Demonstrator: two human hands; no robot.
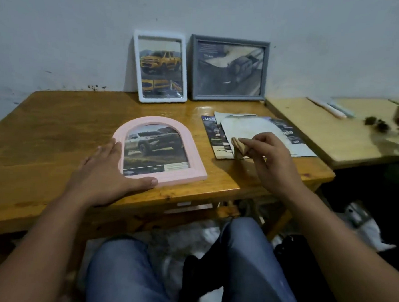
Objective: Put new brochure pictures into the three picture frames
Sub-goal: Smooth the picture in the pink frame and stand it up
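the left hand [105,169] lies flat with straight fingers against the pink arched frame [181,173] on the desk [44,131], while the right hand [269,159] pinches a small wooden piece [237,146] over the brochure papers [253,128].

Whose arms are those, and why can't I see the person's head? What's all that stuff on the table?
The camera sits on the person's head and looks down, so you see only their arms and knees. The left hand rests flat against the pink arched frame, which lies on the wooden table with a car picture inside. The right hand pinches a small tan wooden piece above a pile of brochure papers. At the back, a white frame and a grey frame lean on the wall, each with a car picture. A second table stands to the right.
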